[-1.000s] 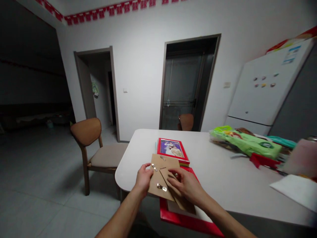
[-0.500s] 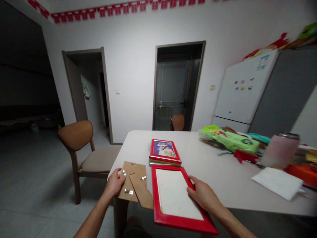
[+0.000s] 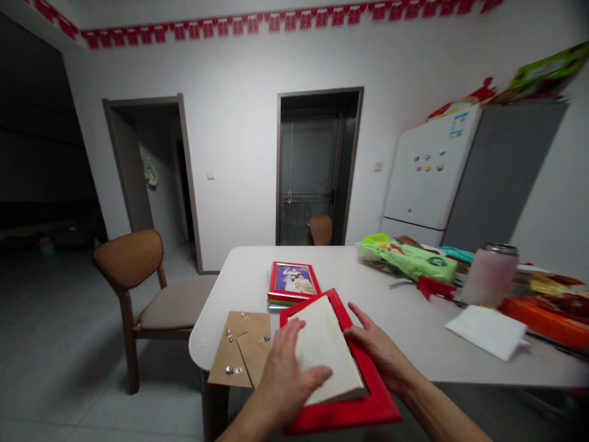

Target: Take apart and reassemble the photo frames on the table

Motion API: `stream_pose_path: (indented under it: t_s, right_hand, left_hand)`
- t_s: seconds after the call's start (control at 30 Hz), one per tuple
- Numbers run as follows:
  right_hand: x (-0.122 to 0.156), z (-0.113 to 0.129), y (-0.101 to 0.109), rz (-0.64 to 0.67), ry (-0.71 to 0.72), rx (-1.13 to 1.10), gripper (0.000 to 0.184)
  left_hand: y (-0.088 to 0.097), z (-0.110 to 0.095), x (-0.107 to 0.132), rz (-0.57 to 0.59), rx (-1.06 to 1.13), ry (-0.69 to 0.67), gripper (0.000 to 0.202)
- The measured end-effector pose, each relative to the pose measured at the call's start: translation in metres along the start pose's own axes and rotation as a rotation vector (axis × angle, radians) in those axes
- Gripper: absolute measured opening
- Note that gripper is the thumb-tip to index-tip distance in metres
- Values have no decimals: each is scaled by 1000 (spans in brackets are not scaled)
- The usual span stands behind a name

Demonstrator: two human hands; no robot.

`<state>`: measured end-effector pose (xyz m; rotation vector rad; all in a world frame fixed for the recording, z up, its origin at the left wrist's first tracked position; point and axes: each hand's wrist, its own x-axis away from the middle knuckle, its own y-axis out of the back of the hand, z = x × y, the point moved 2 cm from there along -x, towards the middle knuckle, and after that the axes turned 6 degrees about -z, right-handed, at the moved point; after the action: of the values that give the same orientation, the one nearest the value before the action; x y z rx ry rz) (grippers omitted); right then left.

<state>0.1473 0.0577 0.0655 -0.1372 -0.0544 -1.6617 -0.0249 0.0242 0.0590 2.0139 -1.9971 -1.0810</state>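
Note:
A red picture frame (image 3: 341,412) is tilted over the table's front edge, with a white sheet (image 3: 329,344) lying askew in its opening. My left hand (image 3: 288,374) rests over the sheet's left part, fingers and thumb spread. Along the frame's right side, my right hand (image 3: 380,353) grips the edge, its index finger sticking up. To the left lies a brown backing board (image 3: 225,350) with several metal clips on it, partly covered by my left hand. Behind the red frame is a small stack topped by a red-framed photo (image 3: 294,280).
The white table (image 3: 391,325) carries a green packet (image 3: 409,258), a pink jar (image 3: 490,276), a folded white tissue (image 3: 488,331) and an orange box (image 3: 545,322) at right. A wooden chair (image 3: 129,261) stands left; a fridge (image 3: 423,172) is at the back right.
My left hand has moved right, from the brown board onto the white sheet, and the sheet now sits askew in the frame. The frame has tilted and turned; my right hand still holds it.

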Motion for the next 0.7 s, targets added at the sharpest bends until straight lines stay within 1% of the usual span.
stream_pose_path:
  t_s: [0.03, 0.07, 0.1, 0.17, 0.23, 0.3, 0.37, 0.43, 0.5, 0.57, 0.63, 0.7]
  right_hand:
    - [2, 4, -4, -4, 29, -3, 81]
    - [3, 8, -6, -6, 50, -10, 82]
    - [3, 9, -8, -4, 62, -20, 82]
    - [-1, 9, -6, 2, 70, -15, 81]
    - [-9, 2, 0, -3, 74, 40, 78]
    - [-20, -10, 11, -34, 77, 143, 73]
    - [-32, -25, 23, -74, 87, 255, 67]
    - [-43, -39, 33, -116, 119, 394, 60]
    - [-51, -47, 40, -169, 167, 580, 52]
    - [-55, -50, 43, -220, 217, 774, 46]
    - [-57, -50, 43, -250, 251, 911, 42]
    - [-57, -50, 41, -261, 260, 993, 40]
  left_hand:
    - [-10, -15, 1, 35, 17, -54, 71]
    - [-17, -28, 2, 55, 15, -114, 72]
    - [-21, -37, 2, 56, 9, -172, 69]
    - [-19, -48, 2, -1, -9, -265, 52]
    - [-6, -45, 1, -120, -14, -284, 42]
    - [14, -31, 0, -257, -11, -210, 38]
    - [32, -6, 1, -366, 8, -77, 35]
    - [43, 24, 7, -410, 57, 63, 35]
    - [46, 53, 15, -419, 111, 178, 36]
    - [42, 74, 24, -405, 131, 231, 37]
    - [36, 86, 30, -382, 102, 240, 37]
    - [31, 89, 34, -346, 46, 223, 37]
